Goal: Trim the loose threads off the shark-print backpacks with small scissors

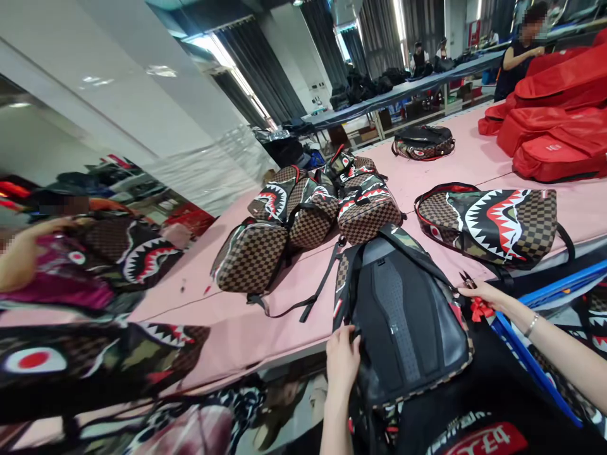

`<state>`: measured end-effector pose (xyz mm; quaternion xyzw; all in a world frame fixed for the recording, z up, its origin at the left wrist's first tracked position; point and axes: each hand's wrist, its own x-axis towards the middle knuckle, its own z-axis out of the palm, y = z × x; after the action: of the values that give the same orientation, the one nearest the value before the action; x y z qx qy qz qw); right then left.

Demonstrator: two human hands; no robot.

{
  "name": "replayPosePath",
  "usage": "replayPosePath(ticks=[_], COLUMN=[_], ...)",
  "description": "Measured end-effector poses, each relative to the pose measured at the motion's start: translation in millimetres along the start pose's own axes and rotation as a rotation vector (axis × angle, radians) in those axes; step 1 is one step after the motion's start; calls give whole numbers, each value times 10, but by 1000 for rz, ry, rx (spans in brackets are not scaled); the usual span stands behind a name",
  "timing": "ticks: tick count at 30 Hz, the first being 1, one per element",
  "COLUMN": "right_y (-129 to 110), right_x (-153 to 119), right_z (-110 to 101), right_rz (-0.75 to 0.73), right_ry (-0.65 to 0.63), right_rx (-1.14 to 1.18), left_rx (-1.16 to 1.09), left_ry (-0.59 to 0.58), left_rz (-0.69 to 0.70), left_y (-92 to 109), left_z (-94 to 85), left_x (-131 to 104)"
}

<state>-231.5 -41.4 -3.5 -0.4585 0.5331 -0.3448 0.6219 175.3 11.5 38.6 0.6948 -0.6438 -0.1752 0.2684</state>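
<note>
A backpack [396,316] with a black padded back panel lies back side up before me, its lower end over the table's front edge. Brown checked fabric trims its border. My left hand [342,354] is closed on its left side, near a strap; the fingertips are partly hidden. At its right side, my right hand [481,296] holds small thread snips [467,278], points upward, with a red ribbon [480,309] hanging from them. The right fingers also touch the backpack's side strap; whether they grip it I cannot tell.
Several checked shark-mouth backpacks [253,256] cluster on the pink table [284,322]; another backpack [497,224] lies at right. Red bags [564,120] are piled farther back. A blue-rimmed crate [535,366] stands at my right. At left, a co-worker's arm [21,265] reaches over a backpack.
</note>
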Motion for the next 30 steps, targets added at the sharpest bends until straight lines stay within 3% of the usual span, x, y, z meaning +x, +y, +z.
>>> replayPosePath(ticks=[4,7,11,14,18,24,30], right_y=[-93,-158,-203,-201,-173,-150,-76], right_x=[-211,-453,-740,-858,-914,-936,-915], right_z=[92,151,461,751,985,1079,1076], right_rz=[-110,-161,-141,-116,-128,-97,-101], right_ry=[52,57,7,-23,-68,-70,-9], right_rx=[101,118,90,4,-97,-173,-193], left_rx=[-381,-520,-784,-841,-736,-482,-739], left_ry=[-169,-55,-73,-61,-123,-127,-121], left_rz=[33,17,-32,-53,-95,34,-46], left_y=[586,1037,1393,1443,1384,1387,1319], left_z=[27,167,459,632,710,774,794], left_x=[-123,-211,-214,-166,-140,-184,-260])
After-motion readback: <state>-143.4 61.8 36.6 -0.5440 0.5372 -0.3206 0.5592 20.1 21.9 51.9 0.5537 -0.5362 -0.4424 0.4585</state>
